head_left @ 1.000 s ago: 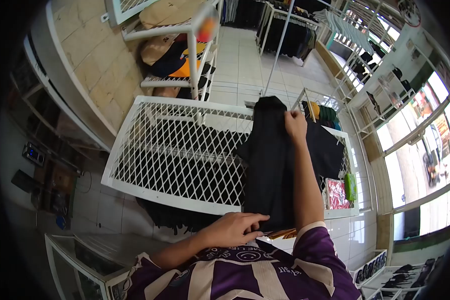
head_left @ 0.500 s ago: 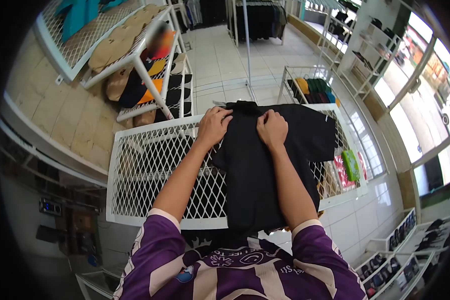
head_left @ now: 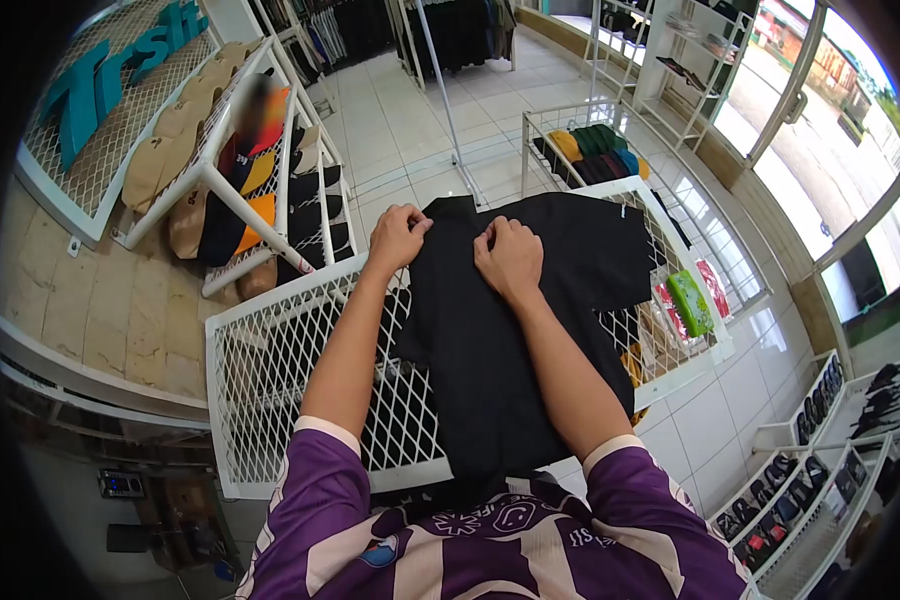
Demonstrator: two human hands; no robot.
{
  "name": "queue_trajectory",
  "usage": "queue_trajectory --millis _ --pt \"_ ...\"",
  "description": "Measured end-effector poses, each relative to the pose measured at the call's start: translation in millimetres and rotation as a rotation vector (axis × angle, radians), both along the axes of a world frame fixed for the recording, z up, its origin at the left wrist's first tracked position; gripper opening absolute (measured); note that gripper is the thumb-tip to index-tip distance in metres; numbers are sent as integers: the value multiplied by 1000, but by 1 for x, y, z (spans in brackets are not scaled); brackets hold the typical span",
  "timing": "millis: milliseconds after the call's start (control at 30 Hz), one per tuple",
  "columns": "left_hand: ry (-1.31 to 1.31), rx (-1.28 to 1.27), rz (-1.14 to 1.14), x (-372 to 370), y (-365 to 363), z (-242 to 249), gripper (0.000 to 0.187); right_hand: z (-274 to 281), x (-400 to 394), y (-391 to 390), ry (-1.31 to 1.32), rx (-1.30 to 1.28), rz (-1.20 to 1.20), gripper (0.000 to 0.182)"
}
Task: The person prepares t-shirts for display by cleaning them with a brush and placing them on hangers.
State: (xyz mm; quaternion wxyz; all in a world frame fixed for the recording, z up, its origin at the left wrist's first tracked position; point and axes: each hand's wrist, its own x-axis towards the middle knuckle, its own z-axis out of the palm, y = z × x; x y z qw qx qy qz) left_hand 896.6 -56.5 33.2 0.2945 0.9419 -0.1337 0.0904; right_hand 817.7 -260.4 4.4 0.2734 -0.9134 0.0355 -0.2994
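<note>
A black T-shirt (head_left: 500, 370) lies spread over a white mesh-topped table (head_left: 240, 400), one sleeve out to the right and its lower end toward my body. My left hand (head_left: 398, 237) is at the shirt's far left corner, fingers curled and closed on the fabric edge. Near the far edge, to the right of that, my right hand (head_left: 510, 258) is closed in a pinch on the cloth, knuckles up. The fingertips of both hands are partly hidden.
Green and red packets (head_left: 690, 303) lie on the table's right end. A cap rack (head_left: 210, 180) stands at the far left. Behind the table are a low rack of folded clothes (head_left: 595, 150) and hanging garments (head_left: 460, 35). Shelves (head_left: 800, 490) fill the lower right.
The bunched fabric at the shirt's far edge now lies flatter. Both hands remain at that edge, slightly further left in view. The camera view has turned a little.
</note>
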Motion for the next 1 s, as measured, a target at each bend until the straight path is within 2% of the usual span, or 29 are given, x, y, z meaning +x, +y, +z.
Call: queue_trajectory --millis 67,100,167,200,233,300,333,367,433,467,500,567,633,700,767,800,833,900,1000 --pt "92 -202 -35 5 5 -6 28 4 -3 1 38 15 -6 19" --pt "94 -204 -34 9 11 -11 28 5 -3 1 40 13 -5 19" --pt "-6 -475 42 14 26 -24 30 5 -1 2 -101 36 -124 21" --pt "-145 -507 83 3 27 -15 29 -3 4 -1 -103 38 -125 25" --pt "-125 -681 102 7 38 -14 26 -3 3 -2 -87 24 -127 28" --pt "-215 -763 86 12 72 -4 23 -1 1 -2 -72 12 -116 31" --pt "-318 -591 87 2 91 19 24 -4 3 -3 -75 5 -115 32" --pt "-305 -494 139 -5 112 40 27 -2 3 -4 -37 18 -106 34" --pt "-473 -46 210 -44 139 100 23 0 2 -4 5 -26 -123 35" --pt "-411 95 273 -56 158 120 23 -1 3 -4 21 -50 -126 36" --pt "-345 235 333 -66 177 132 24 -2 3 -4 16 -69 -123 37" --pt "-329 304 401 -71 198 133 27 -2 4 -4 28 -74 -104 37" --pt "-262 420 464 -70 213 115 33 -6 4 -6 -1 -103 -91 36" --pt "-153 323 382 -80 234 80 35 -4 4 -7 27 -137 -97 36" --pt "-185 203 351 -104 243 59 38 -3 4 -7 51 -133 -97 37" --pt "-414 245 331 -116 248 42 38 0 8 -6 42 -131 -85 37" --pt "-353 128 383 -143 236 48 37 -1 7 -7 61 -137 -88 37" --pt "-233 89 483 -189 230 48 36 0 7 -12 156 -115 -68 41" --pt "-84 67 617 -264 211 48 37 6 18 -39 350 18 141 51"
